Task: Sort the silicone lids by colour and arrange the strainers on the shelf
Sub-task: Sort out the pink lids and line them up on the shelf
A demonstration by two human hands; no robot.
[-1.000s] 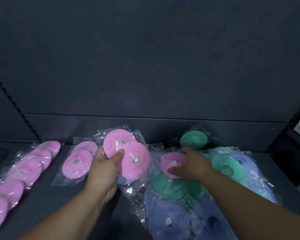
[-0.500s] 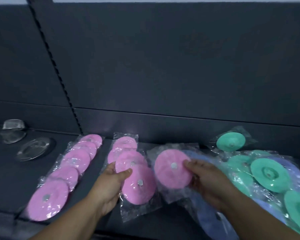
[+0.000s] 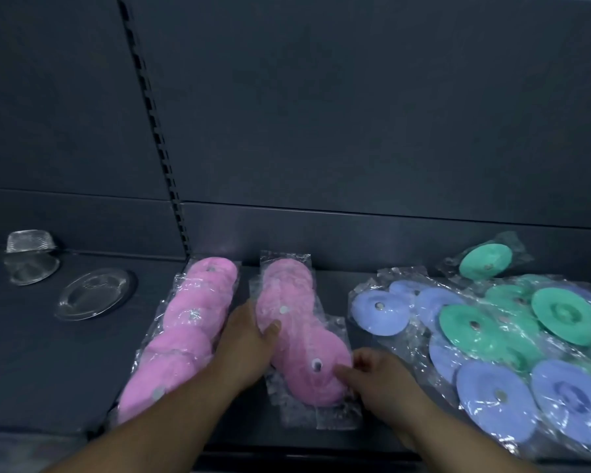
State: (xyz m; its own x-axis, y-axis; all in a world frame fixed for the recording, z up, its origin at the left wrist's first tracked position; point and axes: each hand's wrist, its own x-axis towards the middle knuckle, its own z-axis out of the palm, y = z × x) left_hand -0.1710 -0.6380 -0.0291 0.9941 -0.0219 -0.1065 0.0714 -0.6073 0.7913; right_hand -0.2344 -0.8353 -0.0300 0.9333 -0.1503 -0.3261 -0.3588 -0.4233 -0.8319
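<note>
Two rows of bagged pink lids lie on the dark shelf (image 3: 321, 268): a left row (image 3: 191, 322) and a middle row (image 3: 287, 295). My left hand (image 3: 249, 339) grips the middle row from its left side, thumb on top of a lid. My right hand (image 3: 379, 377) pinches the right edge of the front pink lid (image 3: 313, 380), which lies at the near end of that row. To the right, blue lids (image 3: 379, 312) and green lids (image 3: 475, 329) lie mixed in a heap. Metal strainers (image 3: 31, 264) sit at far left.
A flat clear round piece (image 3: 93, 298) lies near the strainers. One green lid (image 3: 485, 256) sits alone by the back panel. A slotted upright (image 3: 157, 138) divides the back wall. The shelf's front edge runs just below my wrists.
My right hand carried a pink lid left from the mixed heap and set it at the front of the middle pink row. My left hand lowered its pink lids onto that row.
</note>
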